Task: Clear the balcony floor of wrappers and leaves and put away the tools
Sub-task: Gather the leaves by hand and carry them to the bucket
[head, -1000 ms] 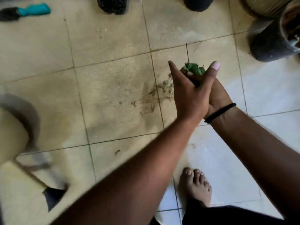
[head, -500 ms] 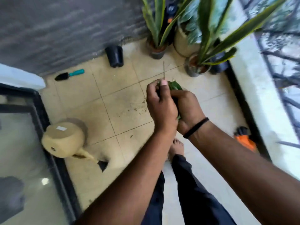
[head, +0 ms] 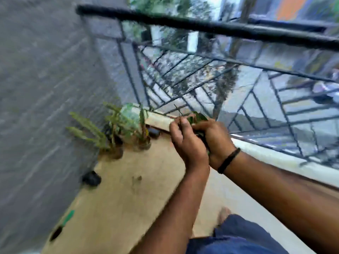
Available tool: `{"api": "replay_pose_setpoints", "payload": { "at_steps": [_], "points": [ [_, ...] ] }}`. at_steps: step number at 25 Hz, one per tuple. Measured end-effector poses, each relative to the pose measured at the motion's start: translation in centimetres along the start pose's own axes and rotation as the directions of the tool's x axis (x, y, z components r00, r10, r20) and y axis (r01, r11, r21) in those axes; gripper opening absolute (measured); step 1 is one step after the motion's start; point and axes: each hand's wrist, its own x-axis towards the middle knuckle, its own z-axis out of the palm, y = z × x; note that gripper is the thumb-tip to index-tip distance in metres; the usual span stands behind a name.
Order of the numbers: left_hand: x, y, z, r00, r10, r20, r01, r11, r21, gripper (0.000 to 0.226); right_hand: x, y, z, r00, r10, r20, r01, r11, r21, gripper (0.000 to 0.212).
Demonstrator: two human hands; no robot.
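Both my hands are raised in front of me and pressed together around a bunch of green leaves [head: 197, 117], with a thin twig sticking up from it. My left hand [head: 187, 142] curls its fingers over the bunch from the left. My right hand [head: 213, 136], with a black band on its wrist, grips the leaves from the right. A teal-handled trowel [head: 63, 223] lies on the tiled floor [head: 128, 208] at the lower left, by the grey wall. The picture is blurred by motion.
Several potted plants [head: 117, 132] stand in the far corner, with a small black pot [head: 91, 178] nearer along the grey wall. A black metal railing [head: 211, 70] runs across the top and right above a white ledge [head: 275, 156]. My foot [head: 224, 213] stands on the floor below.
I have risen from the floor with the leaves still held in both hands. The view has swung up from the tiles to the railing and the street beyond.
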Motion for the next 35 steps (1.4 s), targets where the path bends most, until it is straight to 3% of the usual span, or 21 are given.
{"api": "replay_pose_setpoints", "payload": {
  "at_steps": [4, 6, 9, 10, 12, 13, 15, 17, 21, 25, 28, 35],
  "points": [
    [-8.9, -2.5, 6.9, 0.938, -0.218, 0.269, 0.23, 0.973, -0.011, 0.029, -6.5, -3.3, -9.3, 0.953, -0.106, -0.283, 0.152, 0.977, 0.147, 0.029],
    [-15.0, -3.6, 10.8, 0.866, -0.289, 0.408, 0.305, 0.952, 0.027, 0.03, -10.4, -5.5, -14.9, 0.891, -0.164, -0.424, 0.26, 0.948, 0.181, 0.025],
    [-26.3, -7.2, 16.0, 0.728, -0.394, 0.561, 0.378, 0.913, 0.152, 0.026, -17.8, -8.1, -25.2, 0.74, -0.227, -0.633, 0.435, 0.879, 0.193, 0.027],
    [-30.7, -8.5, 17.6, 0.662, -0.438, 0.608, 0.408, 0.891, 0.197, 0.04, -20.6, -8.8, -29.0, 0.676, -0.235, -0.698, 0.49, 0.851, 0.188, 0.03],
    [-38.3, -11.5, 19.7, 0.555, -0.518, 0.651, 0.433, 0.848, 0.306, 0.091, -25.9, -9.1, -35.1, 0.597, -0.196, -0.778, 0.565, 0.791, 0.234, 0.036],
    [-42.7, -13.2, 20.5, 0.484, -0.543, 0.686, 0.411, 0.834, 0.369, 0.102, -29.0, -8.9, -38.8, 0.548, -0.183, -0.816, 0.615, 0.749, 0.245, 0.035],
    [-51.1, -15.3, 21.4, 0.365, -0.558, 0.745, 0.318, 0.827, 0.463, 0.079, -35.0, -8.0, -45.2, 0.454, -0.184, -0.872, 0.704, 0.674, 0.225, 0.025],
    [-58.0, -17.9, 21.5, 0.248, -0.605, 0.757, 0.27, 0.793, 0.546, 0.053, -40.6, -7.1, -50.1, 0.39, -0.159, -0.907, 0.761, 0.61, 0.22, 0.026],
    [-69.1, -21.1, 21.7, 0.018, -0.645, 0.764, 0.166, 0.756, 0.634, 0.049, -49.1, -5.2, -57.6, 0.249, -0.047, -0.967, 0.854, 0.482, 0.197, 0.025],
    [-77.2, -24.6, 21.5, -0.086, -0.668, 0.74, -0.039, 0.744, 0.667, 0.015, -54.1, -2.5, -64.3, 0.142, 0.081, -0.987, 0.921, 0.354, 0.161, 0.027],
    [-81.9, -28.6, 22.0, -0.165, -0.719, 0.675, -0.16, 0.694, 0.701, 0.012, -56.4, -0.8, -69.4, 0.098, 0.191, -0.977, 0.933, 0.323, 0.157, 0.029],
    [-94.3, -38.9, 24.2, -0.389, -0.801, 0.456, -0.286, 0.575, 0.766, 0.018, -62.3, 1.3, -83.3, -0.085, 0.449, -0.889, 0.963, 0.267, 0.043, 0.041]
  ]
}}
